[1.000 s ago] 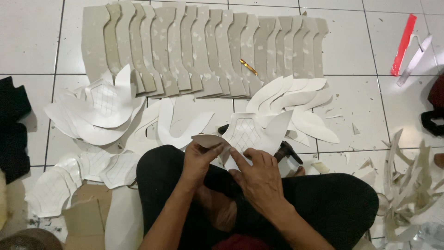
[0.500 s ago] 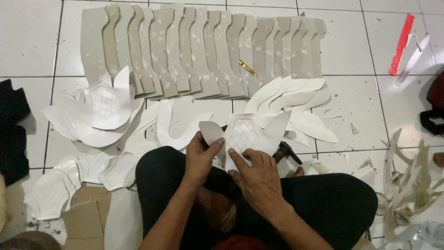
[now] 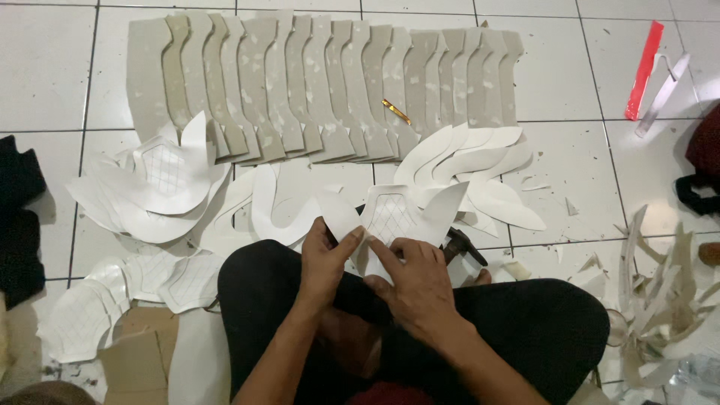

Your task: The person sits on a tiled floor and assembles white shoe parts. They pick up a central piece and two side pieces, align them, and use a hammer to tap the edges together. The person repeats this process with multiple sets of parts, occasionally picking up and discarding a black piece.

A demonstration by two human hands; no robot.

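Note:
I sit cross-legged on a white tiled floor. My left hand (image 3: 324,259) pinches a small curved white cut-out piece (image 3: 337,214) by its lower edge and holds it upright. My right hand (image 3: 412,281) rests beside it, its forefinger pressing on a wider white shaped piece with a drawn grid pattern (image 3: 401,214) that lies over my knee. The two pieces touch or overlap where my fingers meet.
A row of several beige shaped panels (image 3: 322,90) lies overlapped ahead. Piles of white cut pieces sit at left (image 3: 161,184) and right (image 3: 480,161). A red strip (image 3: 645,69) and a clear ruler (image 3: 664,94) lie far right. Offcuts (image 3: 667,300) heap at right; a dark tool (image 3: 459,246) is by my knee.
My left hand has raised the small curved piece from flat to upright and brought it against the gridded piece. My right hand stays pressed on the gridded piece.

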